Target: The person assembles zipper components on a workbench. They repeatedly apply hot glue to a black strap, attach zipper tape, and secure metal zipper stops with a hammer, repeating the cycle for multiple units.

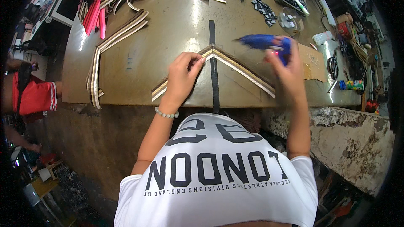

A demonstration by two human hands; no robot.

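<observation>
A striped strap [245,71] in brown, gold, black and white lies bent into a peak on the table in front of me. My left hand [181,75] is closed on it just left of the peak, thumb and fingertips pinching its edge. A narrow black strip [215,83] runs straight toward me beneath the peak. To the right, above the table, my right hand [290,67] grips a blue glue gun [257,40]. Its nozzle points left, toward the peak but apart from it, and looks slightly blurred.
Folded striped straps [96,65] lie at the left, with pink strips [97,12] behind them. Small black pieces [264,11], a clear round container [290,20] and a cardboard piece [311,63] occupy the right. Beyond the table's left edge is a person in red shorts [35,93].
</observation>
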